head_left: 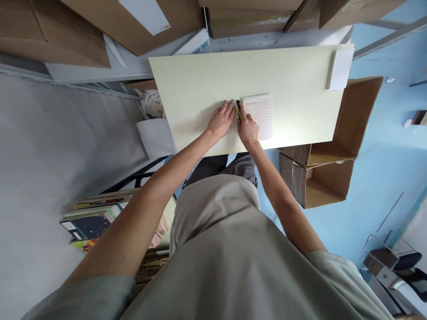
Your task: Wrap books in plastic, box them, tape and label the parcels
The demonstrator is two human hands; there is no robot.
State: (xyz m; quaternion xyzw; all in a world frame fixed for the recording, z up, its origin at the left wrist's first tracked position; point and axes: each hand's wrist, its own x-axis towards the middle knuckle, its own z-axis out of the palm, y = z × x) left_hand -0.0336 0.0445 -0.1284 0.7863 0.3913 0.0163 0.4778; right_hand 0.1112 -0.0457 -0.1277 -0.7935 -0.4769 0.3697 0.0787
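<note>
A lined paper pad (263,116) lies on the pale yellow board (293,73). More faintly lined paper shows to its left, partly under my left hand (223,118). That hand rests flat with its fingers stretched out. Beside the pad's left edge, my right hand (248,128) is closed on a slim black-and-yellow utility knife (238,106), its index finger pointing forward along the edge. My fingers cover part of the knife, and its blade is too small to make out. A stack of white paper (340,69) sits at the board's far right corner.
Cardboard boxes (253,22) stand on the shelf behind the board. Open cardboard boxes (328,184) are on the right by the blue wall (383,146). Books (90,224) are piled at lower left, and a white sheet (155,138) hangs left of the board.
</note>
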